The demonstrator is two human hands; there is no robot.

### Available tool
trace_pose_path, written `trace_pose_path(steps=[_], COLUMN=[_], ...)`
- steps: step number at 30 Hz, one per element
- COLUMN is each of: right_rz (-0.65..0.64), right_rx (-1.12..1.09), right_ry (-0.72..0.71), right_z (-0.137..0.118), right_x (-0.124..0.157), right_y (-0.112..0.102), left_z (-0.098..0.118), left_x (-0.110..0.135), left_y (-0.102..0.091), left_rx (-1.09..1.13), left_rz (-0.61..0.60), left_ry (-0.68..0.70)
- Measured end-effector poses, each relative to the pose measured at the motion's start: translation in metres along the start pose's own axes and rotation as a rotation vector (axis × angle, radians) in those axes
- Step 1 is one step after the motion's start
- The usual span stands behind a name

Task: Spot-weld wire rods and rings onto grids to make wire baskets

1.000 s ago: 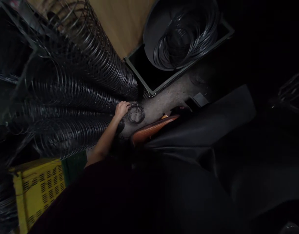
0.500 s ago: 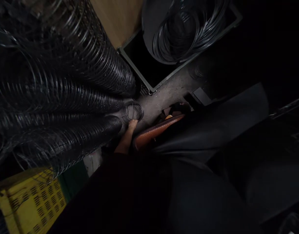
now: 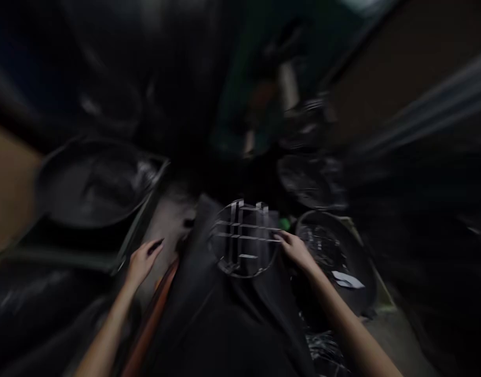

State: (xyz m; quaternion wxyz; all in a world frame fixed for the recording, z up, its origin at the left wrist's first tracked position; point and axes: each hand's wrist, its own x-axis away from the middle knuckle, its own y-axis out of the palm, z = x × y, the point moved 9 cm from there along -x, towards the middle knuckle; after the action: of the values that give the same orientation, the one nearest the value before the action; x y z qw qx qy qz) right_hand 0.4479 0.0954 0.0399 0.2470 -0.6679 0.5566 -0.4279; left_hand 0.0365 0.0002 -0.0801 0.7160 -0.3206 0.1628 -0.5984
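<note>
The picture is smeared by motion and dark. A round wire grid (image 3: 242,238) with crossing bars stands over a dark cloth-covered surface (image 3: 224,314) in front of me. My right hand (image 3: 295,248) is at the grid's right rim, fingers pinched on it. My left hand (image 3: 142,259) reaches forward on the left over the grey floor, with a small dark shape at its fingertips that I cannot make out. Whether its fingers are open or closed is lost in the blur.
A dark round tub (image 3: 87,183) sits in a green-framed tray (image 3: 140,225) at the left. A second round tub (image 3: 342,251) with wire rings and a white label (image 3: 344,280) stands at the right. An orange strip (image 3: 157,309) runs beside my left arm.
The view has swung away from the long stacks of wire rings towards the tubs. Both hands now show, and the right hand has come to the round wire grid.
</note>
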Motion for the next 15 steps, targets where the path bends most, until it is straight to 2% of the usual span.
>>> trace_pose_path(steps=[2, 3, 5, 7, 9, 11, 13, 15], right_rz=[0.265, 0.390, 0.598, 0.748, 0.854, 0.871, 0.817, 0.757], right_rx=[-0.019, -0.024, -0.038, -0.027, 0.094, 0.290, 0.426, 0.471], right_ry=[-0.075, -0.122, -0.208, -0.293, -0.380, -0.413, -0.405, -0.410], right_z=[0.000, -0.006, -0.025, -0.051, -0.082, -0.109, -0.124, -0.130], right_x=[-0.029, -0.043, -0.075, -0.112, -0.152, -0.194, -0.232, -0.257], right_y=[-0.083, -0.122, -0.192, -0.250, -0.293, -0.318, -0.329, -0.331], left_z=[0.062, 0.094, 0.154, 0.197, 0.214, 0.212, 0.206, 0.206], left_x=[-0.043, -0.057, -0.067, -0.065, -0.064, -0.065, -0.067, -0.068], left_y=[0.002, 0.008, 0.027, 0.049, 0.066, 0.074, 0.075, 0.074], left_rx=[0.168, 0.267, 0.385, 0.411, 0.423, 0.447, 0.460, 0.456], left_rz=[0.047, 0.041, -0.012, -0.069, -0.079, -0.059, -0.054, -0.089], left_ry=[0.129, 0.171, 0.240, 0.282, 0.246, 0.168, 0.133, 0.156])
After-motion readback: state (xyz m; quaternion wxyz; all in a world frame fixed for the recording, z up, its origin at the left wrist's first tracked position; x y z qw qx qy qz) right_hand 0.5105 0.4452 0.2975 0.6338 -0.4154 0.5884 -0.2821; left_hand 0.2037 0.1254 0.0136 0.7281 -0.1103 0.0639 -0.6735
